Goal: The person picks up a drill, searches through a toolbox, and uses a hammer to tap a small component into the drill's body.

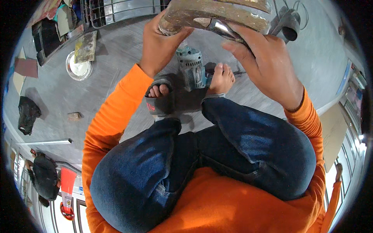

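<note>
Close in front of me, at the top of the view, is a worn, brown curved piece (217, 14) that looks like wood, its upper part cut off by the frame. My left hand (159, 46) is closed round its rounded left end. Under its right part, my right hand (268, 64) grips a tool with a shiny metal part (224, 29) and a dark part running into the palm; its exact kind is not clear. A teal power tool (191, 66) with vent slots stands on the floor between my feet, below the curved piece.
A wire rack (124, 8) stands at the far left. Nearer are a round white dish (79, 72) with a stained board (86, 46) over it, a small block (74, 115) and a black bag (29, 114). A dark grey cylinder (288, 28) lies beyond my right hand.
</note>
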The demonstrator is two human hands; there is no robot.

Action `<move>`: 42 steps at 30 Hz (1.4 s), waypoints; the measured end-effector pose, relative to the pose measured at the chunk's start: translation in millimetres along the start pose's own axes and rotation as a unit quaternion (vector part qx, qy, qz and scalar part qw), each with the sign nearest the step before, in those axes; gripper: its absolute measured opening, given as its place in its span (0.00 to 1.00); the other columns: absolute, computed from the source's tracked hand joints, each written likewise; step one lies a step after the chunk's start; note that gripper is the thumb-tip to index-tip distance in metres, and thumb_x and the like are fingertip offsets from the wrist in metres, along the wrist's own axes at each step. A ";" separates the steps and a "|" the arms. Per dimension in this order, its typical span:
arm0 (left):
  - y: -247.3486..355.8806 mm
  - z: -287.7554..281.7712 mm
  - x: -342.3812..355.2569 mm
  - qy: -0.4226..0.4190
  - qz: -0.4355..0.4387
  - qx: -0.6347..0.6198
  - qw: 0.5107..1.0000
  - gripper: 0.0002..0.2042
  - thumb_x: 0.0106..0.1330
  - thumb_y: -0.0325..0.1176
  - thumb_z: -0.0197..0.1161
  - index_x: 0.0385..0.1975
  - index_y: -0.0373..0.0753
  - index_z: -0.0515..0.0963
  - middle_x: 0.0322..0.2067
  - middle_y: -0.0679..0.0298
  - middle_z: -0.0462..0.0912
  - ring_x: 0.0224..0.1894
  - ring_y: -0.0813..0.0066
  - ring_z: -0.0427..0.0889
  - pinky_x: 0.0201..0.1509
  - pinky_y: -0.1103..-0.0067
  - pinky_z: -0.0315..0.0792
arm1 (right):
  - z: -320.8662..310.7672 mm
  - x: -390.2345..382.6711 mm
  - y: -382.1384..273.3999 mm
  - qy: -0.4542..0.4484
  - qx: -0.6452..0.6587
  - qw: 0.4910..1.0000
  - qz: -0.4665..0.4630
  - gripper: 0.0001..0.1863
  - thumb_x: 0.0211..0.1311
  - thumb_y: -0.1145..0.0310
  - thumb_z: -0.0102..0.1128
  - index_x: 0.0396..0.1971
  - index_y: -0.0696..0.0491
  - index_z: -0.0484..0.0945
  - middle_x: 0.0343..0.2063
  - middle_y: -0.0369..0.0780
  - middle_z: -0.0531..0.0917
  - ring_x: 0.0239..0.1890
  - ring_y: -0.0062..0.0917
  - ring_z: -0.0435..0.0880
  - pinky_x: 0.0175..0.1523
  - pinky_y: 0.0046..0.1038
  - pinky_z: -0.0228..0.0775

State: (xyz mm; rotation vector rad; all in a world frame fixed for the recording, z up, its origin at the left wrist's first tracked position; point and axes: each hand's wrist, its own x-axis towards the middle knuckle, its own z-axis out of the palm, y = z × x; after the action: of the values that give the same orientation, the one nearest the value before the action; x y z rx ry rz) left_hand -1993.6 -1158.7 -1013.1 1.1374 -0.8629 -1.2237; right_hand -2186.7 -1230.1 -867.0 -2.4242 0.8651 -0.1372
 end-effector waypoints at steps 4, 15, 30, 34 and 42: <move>7.6 -8.6 8.8 -0.069 -0.071 0.099 0.990 0.15 0.61 0.29 0.73 0.44 0.32 0.81 0.36 0.67 0.87 0.37 0.87 0.81 0.42 0.83 0.77 | -18.3 2.0 -0.6 -0.016 -0.080 0.992 -0.095 0.18 0.63 0.67 0.65 0.51 0.58 0.79 0.43 0.48 0.84 0.42 0.42 0.86 0.42 0.34 0.76; -22.6 -12.9 -1.4 -0.042 -0.051 0.074 0.995 0.12 0.61 0.33 0.74 0.39 0.35 0.82 0.28 0.74 0.81 0.30 0.89 0.74 0.34 0.84 0.70 | 11.9 -9.1 -2.3 0.043 0.106 0.990 0.083 0.21 0.70 0.61 0.60 0.56 0.60 0.73 0.24 0.47 0.80 0.21 0.32 0.79 0.29 0.27 0.69; -62.5 -45.8 3.1 -0.173 -0.123 0.464 0.860 0.23 0.61 0.55 0.68 0.31 0.36 0.82 0.27 0.56 0.82 0.29 0.54 0.79 0.37 0.66 0.74 | 36.2 -24.0 15.8 0.078 0.257 0.929 0.256 0.20 0.71 0.57 0.59 0.54 0.57 0.76 0.19 0.42 0.75 0.19 0.26 0.72 0.27 0.27 0.65; -91.1 -58.1 0.9 -0.228 0.123 0.516 0.817 0.19 0.61 0.52 0.70 0.31 0.38 0.84 0.26 0.58 0.83 0.26 0.59 0.79 0.34 0.70 0.73 | 41.5 -26.0 20.5 0.105 0.345 0.897 0.257 0.21 0.78 0.58 0.49 0.61 0.57 0.72 0.20 0.27 0.66 0.18 0.07 0.59 0.22 0.15 0.51; -74.4 -55.6 5.9 -0.149 -0.211 0.252 0.933 0.16 0.61 0.48 0.72 0.40 0.43 0.88 0.23 0.69 0.80 0.21 0.83 0.69 0.27 0.79 0.67 | 44.0 -30.1 24.2 0.088 0.303 0.906 0.283 0.18 0.73 0.58 0.57 0.52 0.56 0.76 0.16 0.36 0.67 0.19 0.18 0.62 0.25 0.26 0.58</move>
State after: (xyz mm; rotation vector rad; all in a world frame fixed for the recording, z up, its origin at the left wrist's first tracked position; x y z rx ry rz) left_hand -1958.9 -1151.9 -1099.2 1.6363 -1.2530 -1.6088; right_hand -2211.9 -1206.5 -914.4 -1.5347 1.3383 -0.3482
